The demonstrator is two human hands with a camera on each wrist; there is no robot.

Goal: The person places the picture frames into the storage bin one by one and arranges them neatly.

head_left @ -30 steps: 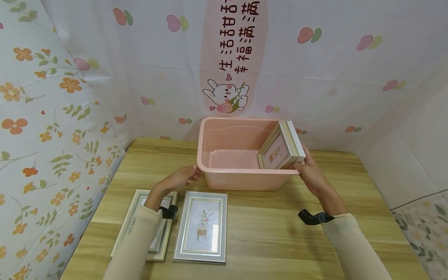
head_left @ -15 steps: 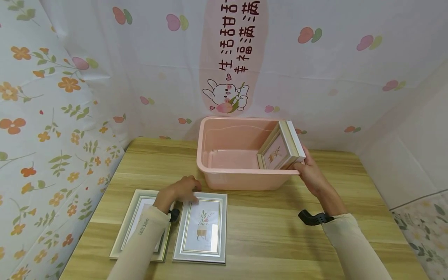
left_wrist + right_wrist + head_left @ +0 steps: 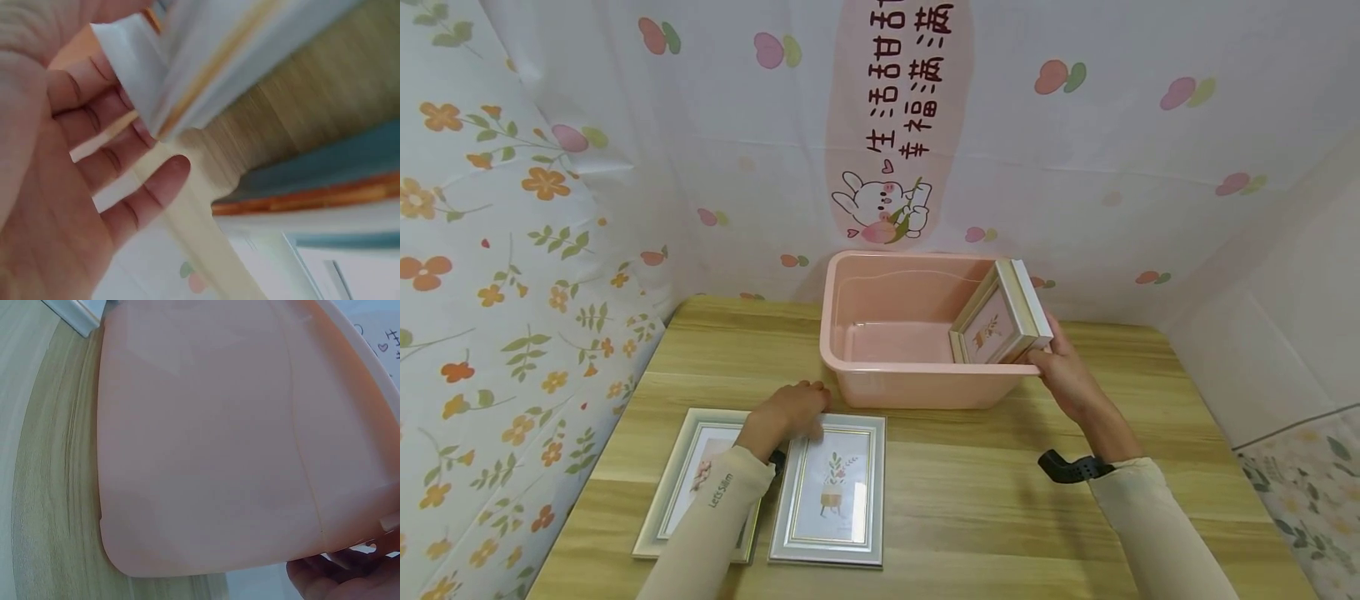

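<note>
A pink plastic tub stands at the back of the table. Two picture frames lean together inside its right end. My right hand grips the tub's rim at that end; in the right wrist view its fingers curl at the rim. My left hand is at the far left corner of a flat white picture frame with a plant picture. In the left wrist view a blurred frame corner lies in front of my extended fingers; firm contact is unclear.
Another picture frame lies flat at the left, partly under my left sleeve. Behind the wooden table hangs a patterned white cloth. A floral cloth covers the left side.
My left hand has left the tub's front left corner and come down toward me to the far edge of the plant picture frame. My right hand stays at the tub's right end.
</note>
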